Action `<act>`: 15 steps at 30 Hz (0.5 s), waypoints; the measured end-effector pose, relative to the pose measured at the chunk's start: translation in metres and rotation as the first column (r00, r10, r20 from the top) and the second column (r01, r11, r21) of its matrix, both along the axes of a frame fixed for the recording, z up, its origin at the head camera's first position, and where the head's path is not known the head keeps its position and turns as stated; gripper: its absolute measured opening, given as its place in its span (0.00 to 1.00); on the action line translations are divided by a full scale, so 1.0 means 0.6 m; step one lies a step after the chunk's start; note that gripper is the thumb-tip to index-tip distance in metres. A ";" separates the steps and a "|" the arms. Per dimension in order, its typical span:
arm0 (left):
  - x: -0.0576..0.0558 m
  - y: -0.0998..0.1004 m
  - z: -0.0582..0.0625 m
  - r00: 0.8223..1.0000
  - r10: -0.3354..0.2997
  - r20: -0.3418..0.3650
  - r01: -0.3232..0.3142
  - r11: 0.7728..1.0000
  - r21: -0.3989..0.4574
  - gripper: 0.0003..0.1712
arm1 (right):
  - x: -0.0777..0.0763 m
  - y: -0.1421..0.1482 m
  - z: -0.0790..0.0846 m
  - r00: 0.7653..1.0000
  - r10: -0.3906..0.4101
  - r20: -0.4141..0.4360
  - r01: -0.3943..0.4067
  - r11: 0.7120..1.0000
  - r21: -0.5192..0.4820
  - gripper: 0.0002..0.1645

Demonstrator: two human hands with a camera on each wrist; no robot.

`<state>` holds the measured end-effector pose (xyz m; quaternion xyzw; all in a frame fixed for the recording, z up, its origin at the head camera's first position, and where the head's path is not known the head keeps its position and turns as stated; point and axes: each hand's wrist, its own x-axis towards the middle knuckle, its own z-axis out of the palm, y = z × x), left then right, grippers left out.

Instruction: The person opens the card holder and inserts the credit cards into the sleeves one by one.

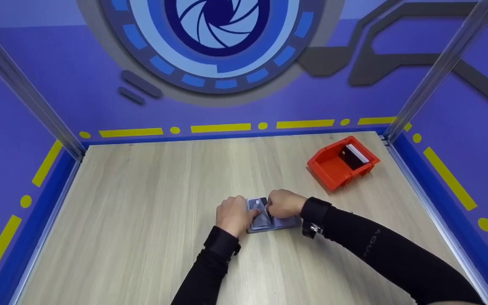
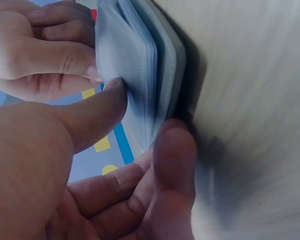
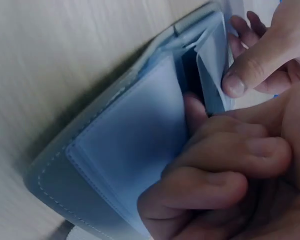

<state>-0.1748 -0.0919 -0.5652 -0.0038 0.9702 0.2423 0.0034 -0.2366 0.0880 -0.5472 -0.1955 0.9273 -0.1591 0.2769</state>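
A grey-blue bifold wallet with stitched edges lies spread on the table, seen close up in both wrist views. My left hand grips its left side. In the left wrist view the thumb presses on a stack of pale plastic sleeves, with the fingers at the wallet's lower edge. My right hand is at the middle of the wallet, fingers curled. One right fingertip reaches into the dark gap beside the raised sleeve in the right wrist view; what it pinches there is mostly hidden.
An orange-red open bin stands at the back right of the wooden table. A black and white item sits inside the bin. Blue-purple panels with yellow marks wall the table at the back and both sides.
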 end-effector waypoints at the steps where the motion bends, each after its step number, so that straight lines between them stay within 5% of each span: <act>1: 0.000 0.000 0.000 1.000 0.001 0.002 -0.001 1.000 0.000 0.30 | 0.000 0.000 -0.002 1.000 0.001 -0.010 -0.001 1.000 0.001 0.22; 8: 0.001 0.000 -0.001 1.000 0.015 0.015 -0.015 1.000 -0.009 0.35 | 0.001 0.000 -0.004 0.997 0.027 -0.073 -0.027 1.000 0.000 0.27; 15: -0.003 0.002 -0.003 0.999 0.032 0.036 -0.032 0.999 -0.010 0.37 | 0.000 0.003 0.002 0.998 -0.043 -0.049 0.042 0.999 -0.018 0.27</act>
